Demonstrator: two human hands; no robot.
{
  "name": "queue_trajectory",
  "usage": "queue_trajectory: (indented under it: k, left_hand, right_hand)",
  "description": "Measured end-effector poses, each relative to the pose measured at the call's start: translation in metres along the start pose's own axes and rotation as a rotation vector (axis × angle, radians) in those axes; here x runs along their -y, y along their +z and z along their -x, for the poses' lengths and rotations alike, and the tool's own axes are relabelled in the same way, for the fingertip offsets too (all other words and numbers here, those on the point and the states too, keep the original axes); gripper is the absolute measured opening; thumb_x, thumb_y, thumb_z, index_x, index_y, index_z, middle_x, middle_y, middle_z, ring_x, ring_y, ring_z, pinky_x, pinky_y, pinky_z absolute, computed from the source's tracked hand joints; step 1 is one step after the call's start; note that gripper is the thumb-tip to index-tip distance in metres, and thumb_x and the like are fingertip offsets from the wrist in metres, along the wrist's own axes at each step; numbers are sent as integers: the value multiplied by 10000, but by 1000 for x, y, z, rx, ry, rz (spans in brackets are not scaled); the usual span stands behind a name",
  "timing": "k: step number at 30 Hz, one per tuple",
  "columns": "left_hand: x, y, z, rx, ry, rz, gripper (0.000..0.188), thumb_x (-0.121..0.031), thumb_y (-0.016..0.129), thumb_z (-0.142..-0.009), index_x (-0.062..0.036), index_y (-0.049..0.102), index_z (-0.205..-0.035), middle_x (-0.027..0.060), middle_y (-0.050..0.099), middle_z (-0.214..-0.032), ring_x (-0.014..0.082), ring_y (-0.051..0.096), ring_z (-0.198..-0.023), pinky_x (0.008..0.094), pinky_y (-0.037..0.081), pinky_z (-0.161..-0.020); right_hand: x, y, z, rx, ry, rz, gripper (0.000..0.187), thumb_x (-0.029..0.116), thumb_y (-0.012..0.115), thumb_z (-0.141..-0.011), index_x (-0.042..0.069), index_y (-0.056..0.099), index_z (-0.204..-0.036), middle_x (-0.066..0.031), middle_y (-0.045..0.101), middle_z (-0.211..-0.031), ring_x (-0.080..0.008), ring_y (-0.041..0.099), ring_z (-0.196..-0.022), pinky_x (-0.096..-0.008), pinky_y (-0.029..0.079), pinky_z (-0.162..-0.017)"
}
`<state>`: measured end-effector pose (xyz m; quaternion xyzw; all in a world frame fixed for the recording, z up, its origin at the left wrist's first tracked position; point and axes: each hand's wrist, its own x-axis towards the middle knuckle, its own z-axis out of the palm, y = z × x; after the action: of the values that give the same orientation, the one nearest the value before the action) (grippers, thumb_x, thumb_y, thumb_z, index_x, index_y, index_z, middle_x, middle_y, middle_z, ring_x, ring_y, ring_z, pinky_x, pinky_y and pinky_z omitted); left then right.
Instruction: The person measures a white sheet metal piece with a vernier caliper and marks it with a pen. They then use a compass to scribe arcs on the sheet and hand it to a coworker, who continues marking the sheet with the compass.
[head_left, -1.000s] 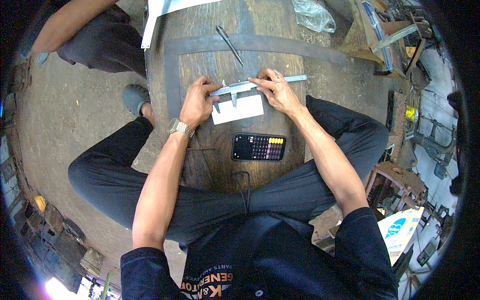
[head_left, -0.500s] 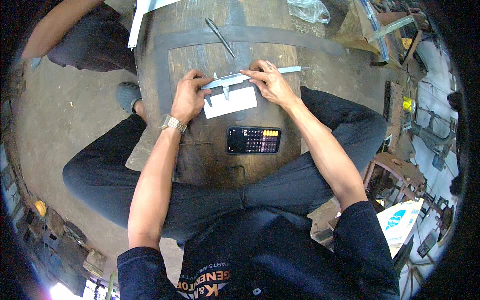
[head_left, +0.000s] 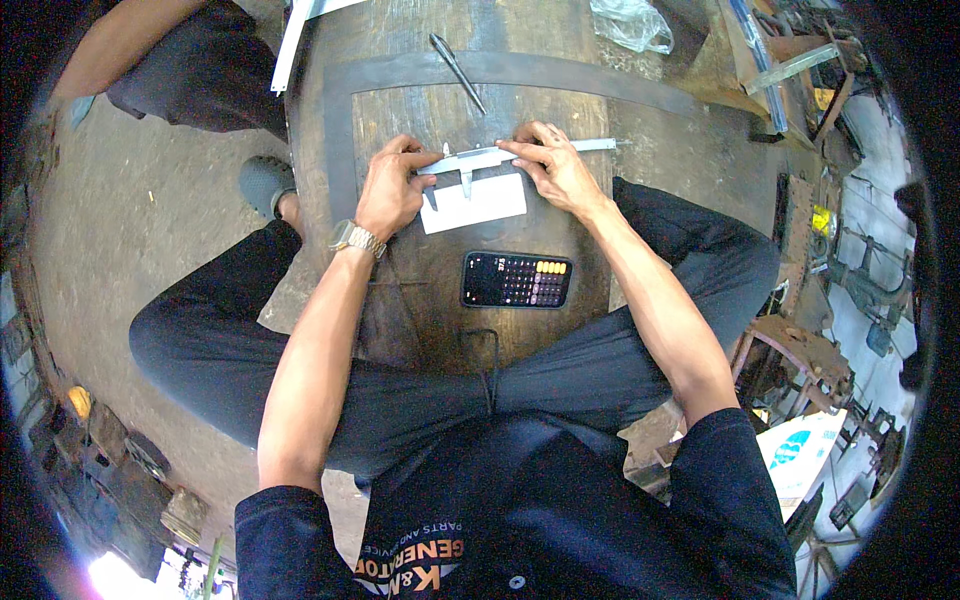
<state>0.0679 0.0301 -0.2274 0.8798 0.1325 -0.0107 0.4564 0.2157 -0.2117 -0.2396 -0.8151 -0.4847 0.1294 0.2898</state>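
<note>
A metal vernier caliper (head_left: 485, 159) lies nearly level between my hands, its jaws pointing down over a small white paper (head_left: 492, 203) on the wooden table. My left hand (head_left: 393, 188), with a metal watch (head_left: 357, 238) on its wrist, pinches the caliper's left end at the fixed jaw. Farther along, my right hand (head_left: 560, 170) has thumb and fingers closed on the sliding part, and the beam sticks out past it to the right. The sliding jaw sits apart from the fixed one. Nearer me, a phone (head_left: 517, 279) lies face up with a calculator on its screen.
Beyond the caliper a black pen (head_left: 458, 73) lies on the wooden table (head_left: 400, 110). Clear plastic (head_left: 633, 24) rests at the far right. Another person's leg and foot (head_left: 268, 187) are at the left. Metal parts and a C-clamp (head_left: 872, 275) stand at the right.
The whole view has shifted slightly, so table and hands appear a little farther right. Both hands keep their hold on the caliper, with no clear change in its jaws.
</note>
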Motion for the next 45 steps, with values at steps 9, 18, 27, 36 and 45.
queue_trajectory:
  k: [9, 18, 27, 36, 45]
  left_hand:
    - [1, -1, 0, 1, 22, 7, 342, -5, 760, -770, -52, 760, -1109, 169, 659, -1046, 348, 655, -995, 401, 513, -869]
    - [6, 0, -2, 40, 9, 9, 352, -37, 769, -775, -60, 759, -1126, 134, 656, -1051, 308, 656, -977, 370, 504, -878]
    - [1, 0, -1, 32, -15, 5, 353, 3, 767, -764, -56, 762, -1112, 169, 661, -1097, 346, 654, -1026, 400, 512, -893]
    - [2, 2, 0, 29, -33, 1, 349, -8, 771, -770, -74, 767, -1113, 166, 657, -1117, 349, 649, -1041, 406, 509, -907]
    - [5, 3, 1, -17, 25, -18, 362, -1, 764, -759, -81, 770, -1111, 167, 656, -1100, 351, 646, -1034, 409, 507, -900]
  right_hand:
    - [2, 1, -1, -7, 15, -7, 372, 54, 679, -875, 133, 717, -1237, -98, 626, -1040, -290, 584, -1022, -419, 462, -945]
    - [1, -1, -1, 6, 9, 2, 362, 47, 681, -869, 116, 723, -1222, -96, 633, -1056, -288, 583, -1022, -418, 459, -944]
    - [2, -1, 0, 3, 17, -7, 369, 39, 685, -864, 119, 724, -1222, -97, 639, -1074, -283, 586, -1028, -413, 466, -945]
    - [4, -6, -1, 39, 43, -17, 403, 66, 709, -846, 116, 711, -1246, -93, 636, -1103, -292, 584, -1085, -415, 464, -987]
    - [25, -27, -56, -222, 231, -144, 282, 180, 758, -863, 66, 727, -1119, -131, 673, -1023, -313, 669, -894, -385, 543, -799]
